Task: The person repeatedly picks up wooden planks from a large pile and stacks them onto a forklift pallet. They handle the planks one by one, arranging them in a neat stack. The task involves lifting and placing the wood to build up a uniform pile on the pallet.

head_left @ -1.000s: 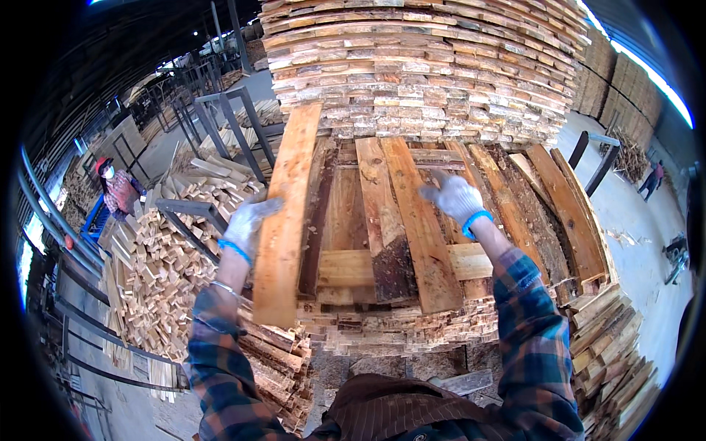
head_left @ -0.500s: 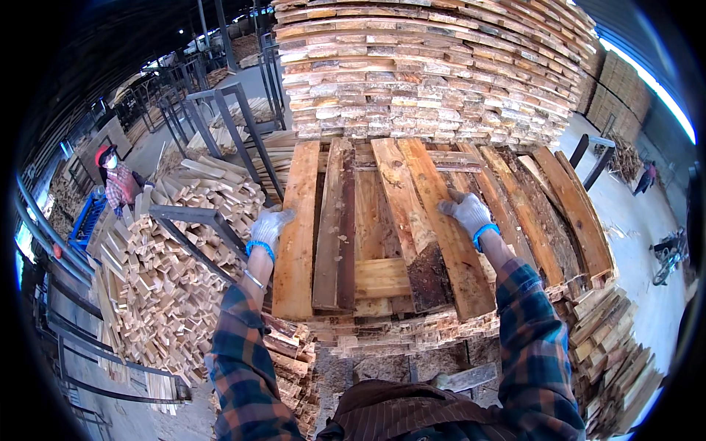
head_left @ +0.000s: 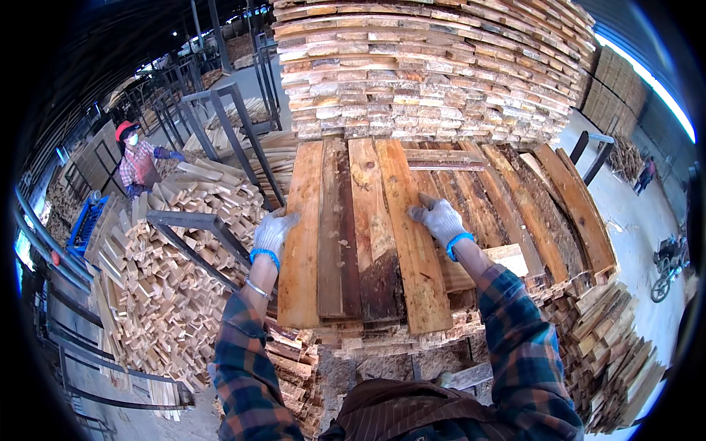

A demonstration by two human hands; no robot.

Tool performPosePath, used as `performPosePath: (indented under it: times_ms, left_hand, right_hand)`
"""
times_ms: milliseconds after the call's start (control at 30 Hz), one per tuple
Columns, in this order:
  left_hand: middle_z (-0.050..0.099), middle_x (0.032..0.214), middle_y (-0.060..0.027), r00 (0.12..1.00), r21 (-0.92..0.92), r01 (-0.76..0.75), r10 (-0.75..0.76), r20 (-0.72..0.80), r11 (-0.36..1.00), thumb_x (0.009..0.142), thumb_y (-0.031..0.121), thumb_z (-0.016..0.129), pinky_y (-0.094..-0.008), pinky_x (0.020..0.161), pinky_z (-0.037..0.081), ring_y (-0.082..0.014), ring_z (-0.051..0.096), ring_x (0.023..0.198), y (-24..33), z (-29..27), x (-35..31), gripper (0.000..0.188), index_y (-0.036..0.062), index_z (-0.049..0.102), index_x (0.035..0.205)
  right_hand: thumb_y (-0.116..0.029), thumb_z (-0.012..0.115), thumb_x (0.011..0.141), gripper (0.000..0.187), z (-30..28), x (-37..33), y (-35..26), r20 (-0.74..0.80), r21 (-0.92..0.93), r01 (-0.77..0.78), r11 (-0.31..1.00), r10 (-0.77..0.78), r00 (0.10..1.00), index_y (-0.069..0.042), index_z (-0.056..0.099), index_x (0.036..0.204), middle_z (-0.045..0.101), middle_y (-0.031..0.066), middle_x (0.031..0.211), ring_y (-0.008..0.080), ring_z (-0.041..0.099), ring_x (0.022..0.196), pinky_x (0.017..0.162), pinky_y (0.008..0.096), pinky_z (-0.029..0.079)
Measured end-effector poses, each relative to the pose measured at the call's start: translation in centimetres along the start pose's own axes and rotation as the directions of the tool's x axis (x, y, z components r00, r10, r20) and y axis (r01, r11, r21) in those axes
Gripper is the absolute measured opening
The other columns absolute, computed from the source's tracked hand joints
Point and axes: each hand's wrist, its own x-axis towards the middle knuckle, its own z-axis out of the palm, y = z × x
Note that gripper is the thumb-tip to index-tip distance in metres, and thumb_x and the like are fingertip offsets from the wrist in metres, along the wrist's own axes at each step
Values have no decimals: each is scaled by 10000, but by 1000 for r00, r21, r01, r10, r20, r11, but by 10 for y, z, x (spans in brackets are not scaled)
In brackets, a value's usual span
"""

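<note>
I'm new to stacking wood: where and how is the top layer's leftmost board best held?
Probably the leftmost board is best held by its left long edge near mid-length, coming from the left, where the left hand is. That edge is exposed, while its right edge lies close against the next board.

We cannot see the top of the tall stack (head_left: 434, 77), cut off by the upper edge, nor the legs of the co-worker (head_left: 140, 165), behind the heap of wood pieces (head_left: 176, 294). Four near boards (head_left: 373, 213) hide what lies under them. The far person (head_left: 646, 176) is too small for us to read.
</note>
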Motion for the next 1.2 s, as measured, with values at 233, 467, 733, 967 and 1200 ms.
performPosePath:
  times_ms: [233, 467, 733, 967, 1200]
  left_hand:
    - [687, 875, -88, 998, 89, -38, 43, -52, 995, 808, 183, 693, -296, 657, 501, -160, 633, 729, -10, -5, 35, 353, -49, 656, 1071]
    - [701, 852, -133, 985, 227, -128, 150, -84, 965, 777, 286, 709, -331, 677, 500, -186, 644, 725, -30, -14, 62, 415, -10, 681, 1067]
    - [717, 935, -125, 984, 634, -21, 127, -122, 773, 787, 373, 681, -358, 755, 503, -230, 677, 857, -8, -4, 63, 442, 67, 685, 1105]
    - [680, 873, -215, 930, 823, -180, 366, -36, 539, 845, 411, 535, -438, 681, 532, -336, 675, 820, -52, -34, 81, 400, 61, 713, 921]
    - [685, 965, -171, 903, 931, -303, 373, 212, 202, 886, 255, 504, -440, 749, 558, -316, 683, 870, -32, 13, 78, 278, 99, 733, 862]
  right_hand:
    - [-408, 641, 808, 592, -3, 17, -16, 43, -68, -97, 993, 100, 994, -71, 556, 1287, 660, 221, 1065, 330, 634, 1021, 896, 404, 474]
    - [-427, 646, 797, 655, 8, 23, -2, 14, -35, -13, 999, 14, 1000, -60, 520, 1325, 627, 220, 1166, 341, 619, 1058, 910, 404, 469]
    - [-412, 614, 815, 589, -1, 27, -2, -39, 32, -47, 998, 48, 998, -111, 539, 1316, 611, 230, 1183, 365, 593, 1094, 923, 423, 461]
    - [-420, 587, 840, 543, 29, 41, -4, -68, -154, 39, 987, -50, 996, -130, 559, 1298, 652, 208, 1099, 372, 619, 1037, 886, 451, 486]
    - [-364, 537, 917, 488, 10, 49, 30, -84, -203, 99, 974, -118, 989, -72, 537, 1309, 626, 234, 1150, 347, 616, 1063, 887, 400, 483]
